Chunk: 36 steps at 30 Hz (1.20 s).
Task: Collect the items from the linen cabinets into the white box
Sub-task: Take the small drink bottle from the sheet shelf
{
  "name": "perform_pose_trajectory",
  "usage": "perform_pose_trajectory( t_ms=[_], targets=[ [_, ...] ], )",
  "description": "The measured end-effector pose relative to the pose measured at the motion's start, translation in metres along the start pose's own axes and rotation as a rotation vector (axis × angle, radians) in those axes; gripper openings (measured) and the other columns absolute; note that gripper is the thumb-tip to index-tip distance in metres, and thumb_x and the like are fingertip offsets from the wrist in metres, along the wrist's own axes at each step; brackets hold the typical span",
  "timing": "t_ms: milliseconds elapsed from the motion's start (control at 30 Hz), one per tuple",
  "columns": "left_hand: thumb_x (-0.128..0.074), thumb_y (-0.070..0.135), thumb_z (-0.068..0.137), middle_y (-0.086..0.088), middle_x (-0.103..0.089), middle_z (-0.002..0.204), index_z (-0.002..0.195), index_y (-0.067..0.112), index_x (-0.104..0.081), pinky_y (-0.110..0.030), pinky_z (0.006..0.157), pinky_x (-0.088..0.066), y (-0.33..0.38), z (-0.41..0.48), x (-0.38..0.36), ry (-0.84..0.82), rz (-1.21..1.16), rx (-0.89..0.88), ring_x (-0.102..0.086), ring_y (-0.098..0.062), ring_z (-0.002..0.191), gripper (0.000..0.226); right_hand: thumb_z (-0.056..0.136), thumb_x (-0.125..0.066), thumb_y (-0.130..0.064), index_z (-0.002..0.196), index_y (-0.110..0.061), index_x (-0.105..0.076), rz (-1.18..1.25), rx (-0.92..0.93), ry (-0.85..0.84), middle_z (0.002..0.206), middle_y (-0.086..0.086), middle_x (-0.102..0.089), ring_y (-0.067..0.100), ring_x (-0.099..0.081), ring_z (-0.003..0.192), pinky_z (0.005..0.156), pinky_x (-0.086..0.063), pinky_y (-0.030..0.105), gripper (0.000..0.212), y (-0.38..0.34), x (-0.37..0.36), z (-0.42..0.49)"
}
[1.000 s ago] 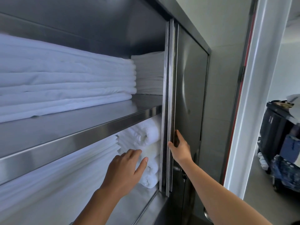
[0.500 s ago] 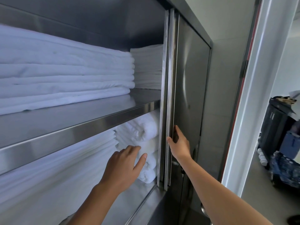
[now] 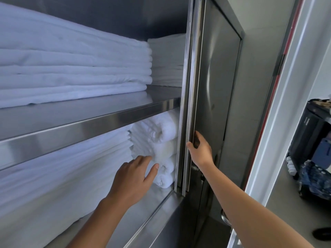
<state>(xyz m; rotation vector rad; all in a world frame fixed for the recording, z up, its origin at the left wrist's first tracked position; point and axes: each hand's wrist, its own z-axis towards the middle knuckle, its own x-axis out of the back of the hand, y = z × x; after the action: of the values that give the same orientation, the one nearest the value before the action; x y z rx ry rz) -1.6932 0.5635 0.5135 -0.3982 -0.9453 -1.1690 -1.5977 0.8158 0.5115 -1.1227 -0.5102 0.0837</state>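
Head cam only, one view. We had our left hand [image 3: 133, 178] reaching into the lower shelf of the stainless steel linen cabinet [image 3: 89, 126], fingers spread and loose, thumb just touching the stack of rolled white terry towels [image 3: 161, 151] at the shelf's right end; nothing gripped yet. Our right hand [image 3: 199, 152] was curled around the vertical edge of the brushed steel sliding door [image 3: 215, 86], thumb on the frame side, fingers on the panel.

Left of the rolls sat a thick pile of folded white sheets [image 3: 62, 167]. The upper shelf held another stack of folded white linens [image 3: 71, 68] and a smaller folded white pile [image 3: 166, 61] behind the door edge.

White box was not in view, so we couldn't tell what it held. Judging by full shelves, collection had barely started: first grab pending, transfer all left.
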Motion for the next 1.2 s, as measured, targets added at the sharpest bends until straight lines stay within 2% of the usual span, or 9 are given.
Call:
perform_pose_trajectory(
  t_ms=[67, 133, 300, 633, 800, 933, 1000, 1100, 1200],
  targets=[
    [-0.024, 0.06, 0.094, 0.011, -0.066, 0.114, 0.123, 0.027, -0.056, -0.024, 0.07, -0.039, -0.005, -0.007, -0.003, 0.006, 0.004, 0.018, -0.063, -0.016, 0.081, 0.054, 0.098, -0.066, -0.025, 0.148, -0.022, -0.047, 0.02, 0.027, 0.053, 0.138, 0.0, -0.055, 0.013, -0.059, 0.118, 0.098, -0.05, 0.029, 0.054, 0.005, -0.005, -0.014],
    [-0.024, 0.06, 0.094, 0.01, -0.067, 0.114, 0.122, 0.026, -0.058, -0.026, 0.071, -0.04, -0.009, -0.011, -0.005, 0.004, 0.02, 0.037, -0.064, -0.017, 0.081, 0.055, 0.097, -0.067, -0.023, 0.143, -0.018, -0.052, 0.02, 0.047, 0.059, 0.13, 0.001, -0.059, 0.013, -0.06, 0.113, 0.091, -0.048, 0.022, 0.049, 0.011, -0.013, -0.026],
    [-0.025, 0.059, 0.094, 0.009, -0.067, 0.111, 0.12, 0.026, -0.059, -0.028, 0.071, -0.042, -0.012, -0.019, -0.004, 0.004, 0.056, 0.074, -0.063, -0.018, 0.079, 0.054, 0.097, -0.067, -0.023, 0.145, -0.015, -0.05, 0.05, 0.032, 0.033, 0.129, 0.001, -0.061, 0.011, -0.056, 0.112, 0.092, -0.045, 0.023, 0.051, 0.015, -0.022, -0.035],
    [-0.024, 0.057, 0.095, 0.009, -0.064, 0.117, 0.125, 0.028, -0.055, -0.031, 0.082, -0.046, 0.011, -0.036, -0.002, -0.082, 0.074, 0.134, -0.062, -0.018, 0.091, 0.052, 0.097, -0.068, -0.029, 0.148, -0.016, -0.045, 0.091, 0.042, -0.075, 0.139, 0.004, -0.056, 0.017, -0.053, 0.125, 0.098, -0.043, 0.027, 0.058, 0.016, -0.012, -0.037],
    [-0.025, 0.057, 0.095, 0.008, -0.064, 0.117, 0.127, 0.027, -0.055, -0.032, 0.079, -0.045, 0.031, -0.037, -0.005, -0.061, 0.095, 0.164, -0.062, -0.02, 0.09, 0.053, 0.096, -0.069, -0.023, 0.14, -0.016, -0.052, 0.123, 0.059, -0.113, 0.127, 0.001, -0.06, 0.017, -0.057, 0.116, 0.095, -0.047, 0.028, 0.047, 0.015, -0.001, -0.036],
    [-0.018, 0.061, 0.091, 0.01, -0.064, 0.117, 0.126, 0.029, -0.057, -0.03, 0.076, -0.043, 0.044, -0.041, -0.007, -0.04, 0.113, 0.203, -0.062, -0.02, 0.09, 0.062, 0.095, -0.069, -0.018, 0.123, -0.028, -0.057, 0.183, 0.128, -0.156, 0.111, -0.012, -0.062, 0.004, -0.06, 0.101, 0.083, -0.049, 0.015, 0.032, 0.014, 0.001, -0.049],
    [-0.018, 0.061, 0.091, 0.011, -0.065, 0.114, 0.121, 0.029, -0.058, -0.029, 0.073, -0.04, 0.047, -0.045, -0.006, -0.026, 0.122, 0.217, -0.062, -0.02, 0.087, 0.059, 0.095, -0.07, -0.017, 0.117, -0.026, -0.06, 0.216, 0.156, -0.172, 0.107, -0.012, -0.065, 0.003, -0.062, 0.098, 0.084, -0.054, 0.019, 0.026, 0.012, -0.003, -0.057],
    [-0.021, 0.06, 0.092, 0.011, -0.066, 0.108, 0.117, 0.03, -0.058, -0.028, 0.069, -0.038, 0.049, -0.053, 0.0, -0.01, 0.139, 0.237, -0.06, -0.019, 0.08, 0.054, 0.094, -0.07, -0.018, 0.119, -0.019, -0.063, 0.238, 0.181, -0.213, 0.108, -0.005, -0.067, 0.007, -0.064, 0.097, 0.083, -0.055, 0.023, 0.026, 0.003, -0.01, -0.07],
    [-0.018, 0.061, 0.092, 0.011, -0.064, 0.115, 0.122, 0.03, -0.057, -0.031, 0.076, -0.044, 0.049, -0.063, 0.007, -0.034, 0.156, 0.276, -0.062, -0.02, 0.087, 0.058, 0.093, -0.071, -0.017, 0.115, -0.018, -0.063, 0.254, 0.229, -0.243, 0.104, -0.004, -0.067, 0.008, -0.064, 0.093, 0.08, -0.054, 0.023, 0.023, -0.003, -0.015, -0.085]
  ],
)
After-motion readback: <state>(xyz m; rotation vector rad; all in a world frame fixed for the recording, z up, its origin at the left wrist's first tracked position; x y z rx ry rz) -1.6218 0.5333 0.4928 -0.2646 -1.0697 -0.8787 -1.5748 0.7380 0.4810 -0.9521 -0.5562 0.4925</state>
